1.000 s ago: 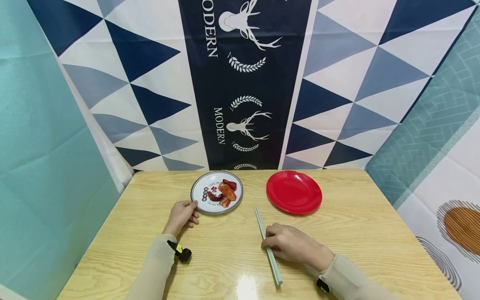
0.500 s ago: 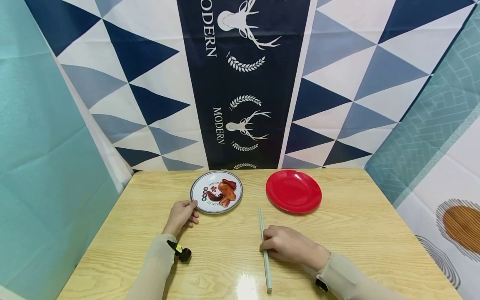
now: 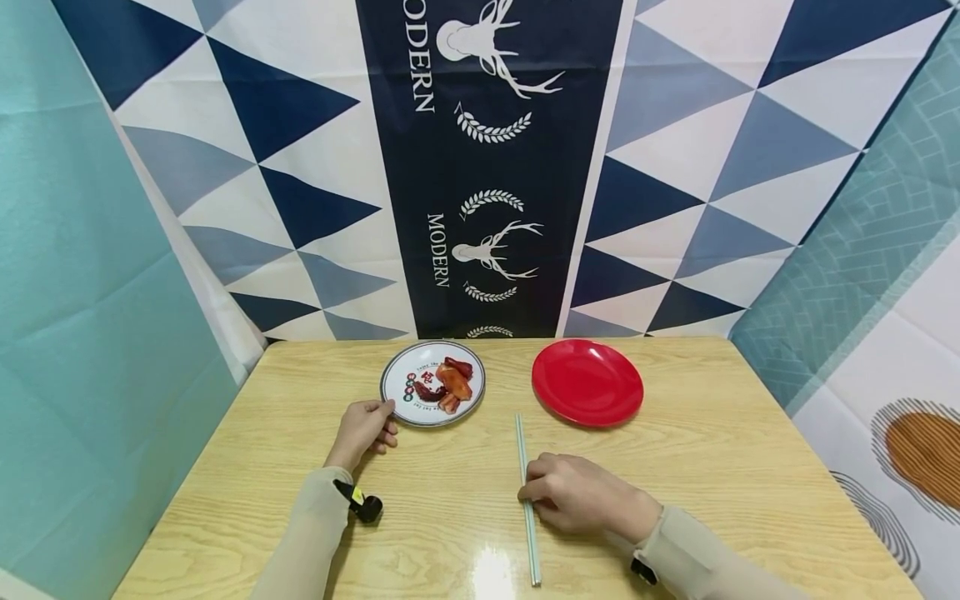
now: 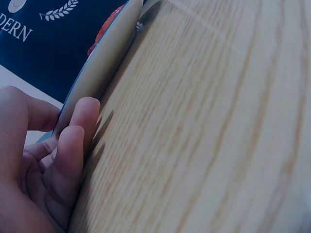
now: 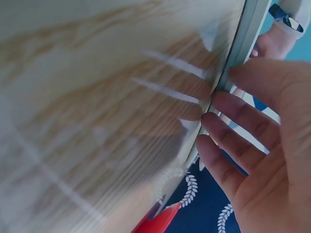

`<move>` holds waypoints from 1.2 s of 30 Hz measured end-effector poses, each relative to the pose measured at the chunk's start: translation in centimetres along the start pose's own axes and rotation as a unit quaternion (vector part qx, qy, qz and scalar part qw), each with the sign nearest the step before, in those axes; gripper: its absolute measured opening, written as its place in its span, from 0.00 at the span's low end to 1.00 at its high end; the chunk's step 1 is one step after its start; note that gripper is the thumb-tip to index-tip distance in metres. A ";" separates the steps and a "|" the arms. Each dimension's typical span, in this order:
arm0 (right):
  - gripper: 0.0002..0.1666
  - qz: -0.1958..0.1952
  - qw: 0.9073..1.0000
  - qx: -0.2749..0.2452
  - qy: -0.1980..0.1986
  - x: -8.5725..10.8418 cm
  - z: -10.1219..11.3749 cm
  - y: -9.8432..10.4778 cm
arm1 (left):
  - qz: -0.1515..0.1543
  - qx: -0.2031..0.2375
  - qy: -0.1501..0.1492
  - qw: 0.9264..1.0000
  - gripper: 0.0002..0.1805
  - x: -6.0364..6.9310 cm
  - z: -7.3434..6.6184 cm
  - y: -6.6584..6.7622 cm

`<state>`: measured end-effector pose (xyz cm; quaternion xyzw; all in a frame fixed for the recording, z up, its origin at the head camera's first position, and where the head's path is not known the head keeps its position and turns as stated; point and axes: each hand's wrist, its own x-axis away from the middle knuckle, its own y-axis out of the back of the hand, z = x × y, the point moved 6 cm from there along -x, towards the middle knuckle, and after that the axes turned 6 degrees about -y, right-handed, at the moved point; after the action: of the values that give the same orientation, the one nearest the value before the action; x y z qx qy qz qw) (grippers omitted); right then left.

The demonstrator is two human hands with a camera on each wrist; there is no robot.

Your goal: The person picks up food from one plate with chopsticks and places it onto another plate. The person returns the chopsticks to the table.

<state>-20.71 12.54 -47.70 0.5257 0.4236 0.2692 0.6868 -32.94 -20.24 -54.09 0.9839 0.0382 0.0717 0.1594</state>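
Note:
My left hand (image 3: 363,437) pinches the near left rim of a white plate (image 3: 401,367) with a dark edge. Glazed reddish-brown food pieces (image 3: 454,383) lie on its right half, beside printed marks. The left wrist view shows the thumb above the rim and fingertips below the plate (image 4: 104,60). At right centre, my right hand (image 3: 577,493) holds pale green chopsticks (image 3: 532,542) at their middle, side by side and pointing away from me. In the right wrist view, thumb and fingertips meet the chopsticks (image 5: 249,34) close to the tabletop; whether they touch it I cannot tell.
A red plate (image 3: 588,383) sits at the table's back right, beyond the chopsticks. The wooden table (image 3: 450,517) ends at a patterned cloth backdrop (image 3: 487,167). Teal cloth (image 3: 112,292) hangs at the left, and more patterned cloth at the right.
The chopsticks have swung from a slant to nearly straight, their near end moving left. My right hand has shifted slightly left. The left hand and both plates stay in place.

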 end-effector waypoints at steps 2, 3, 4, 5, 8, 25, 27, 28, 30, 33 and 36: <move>0.09 0.002 1.000 -0.005 -0.007 0.0 0.0 -0.1 | 0.000 0.000 0.000 1.000 0.20 0.0 0.0 0.0; 0.08 0.003 1.000 -0.005 -0.009 0.1 0.0 -0.1 | 0.000 -0.001 0.000 1.000 0.20 0.0 0.0 0.0; 0.08 0.003 1.000 -0.003 -0.011 0.1 -0.1 -0.1 | 0.000 -0.001 0.000 1.000 0.20 0.0 0.0 0.0; 0.07 0.004 1.000 -0.002 -0.012 0.2 -0.1 -0.2 | 0.000 -0.001 0.000 1.000 0.20 0.0 0.0 0.0; 0.07 0.008 1.000 -0.001 -0.018 0.3 -0.2 -0.3 | 0.000 -0.003 -0.001 1.000 0.20 0.0 -0.1 0.0; 0.10 0.003 0.999 -0.009 -0.043 0.5 -0.8 -0.3 | -0.003 -0.002 0.003 1.000 0.20 0.2 -0.2 -0.1; 0.11 0.001 0.998 -0.019 -0.056 0.5 -0.9 -0.1 | -0.003 -0.002 0.004 1.000 0.20 0.2 -0.3 -0.1; 0.12 0.001 0.998 -0.024 -0.063 0.5 -1.0 0.0 | -0.003 -0.004 0.004 1.000 0.20 0.2 -0.3 -0.1; 0.13 0.001 0.997 -0.032 -0.075 0.5 -1.1 0.1 | -0.004 -0.005 0.004 1.000 0.20 0.2 -0.3 -0.1; 0.13 -0.002 0.995 -0.039 -0.089 0.5 -1.2 0.2 | -0.004 -0.007 0.001 1.000 0.20 0.2 -0.4 0.0; 0.14 -0.011 0.994 -0.041 -0.101 0.6 -1.4 0.4 | -0.002 -0.007 0.000 1.000 0.20 0.1 -0.3 0.0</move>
<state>-21.60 13.84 -47.60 0.5170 0.3463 0.2239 0.7501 -32.85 -20.15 -53.81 0.9827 0.0395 0.0716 0.1661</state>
